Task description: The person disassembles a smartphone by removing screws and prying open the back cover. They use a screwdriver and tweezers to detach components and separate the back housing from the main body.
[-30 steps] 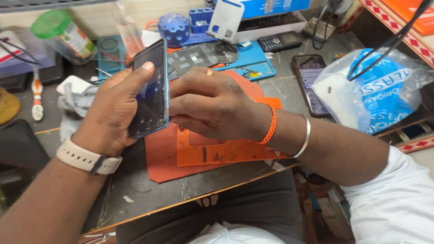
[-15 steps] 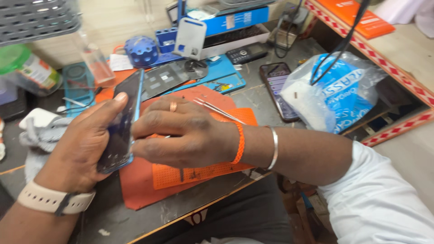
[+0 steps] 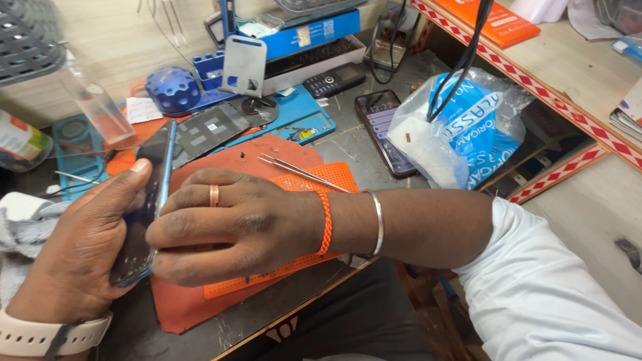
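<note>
My left hand (image 3: 70, 257) grips a blue smartphone (image 3: 148, 200) on its edge, thumb along the top rim, screen side turned toward my right hand. My right hand (image 3: 231, 227), wearing a ring, an orange bracelet and a metal bangle, presses its fingertips against the phone's face and lower edge. Both hands hover over an orange-red work mat (image 3: 267, 164) on the grey bench. Thin metal tweezers (image 3: 301, 172) lie on the mat just behind my right wrist.
A second phone (image 3: 384, 130) with a lit screen lies beside a blue-and-clear plastic bag (image 3: 461, 127). A small keypad phone (image 3: 334, 79), a blue round holder (image 3: 172, 89), a grey phone stand (image 3: 244, 67), a blue mat (image 3: 301, 113) and a grey cloth (image 3: 20, 227) surround the mat.
The view has swung left and downward. My left hand has tilted the phone more edge-on, and my right hand has stayed pressed against its face.
</note>
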